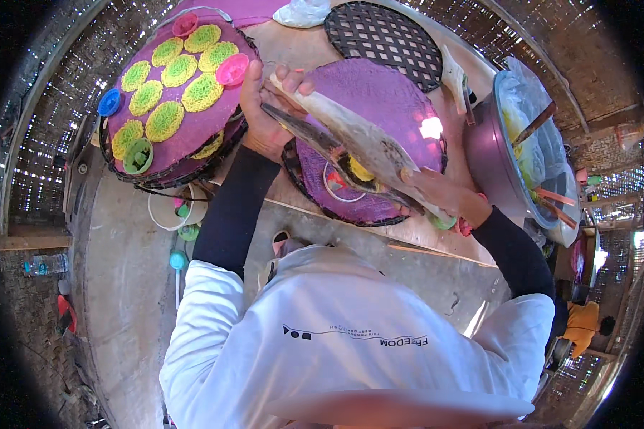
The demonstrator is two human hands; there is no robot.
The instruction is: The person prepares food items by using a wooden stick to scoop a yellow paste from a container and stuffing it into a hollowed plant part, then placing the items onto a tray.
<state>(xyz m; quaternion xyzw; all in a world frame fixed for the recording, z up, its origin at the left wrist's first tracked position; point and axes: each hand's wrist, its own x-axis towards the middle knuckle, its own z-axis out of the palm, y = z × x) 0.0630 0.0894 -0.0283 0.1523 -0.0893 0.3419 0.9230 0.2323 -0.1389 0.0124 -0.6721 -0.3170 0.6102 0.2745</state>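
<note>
A long wooden hand press, made of two paddle-like halves, slants between my hands above a round tray covered in purple cloth. My left hand grips its upper-left end, palm turned up and fingertips showing beyond the handles. Around the lower-right end, my right hand is closed, with its thumb along the top. A bit of yellow dough shows in the gap between the halves. Under the press, partly hidden, lies a round white-rimmed piece with red in it.
A second purple-covered tray at left bears several yellow-green noodle rounds and small coloured cups. A black woven tray lies at the back. At right stands a large basin with plastic sheeting and wooden-handled tools. A bucket is below left.
</note>
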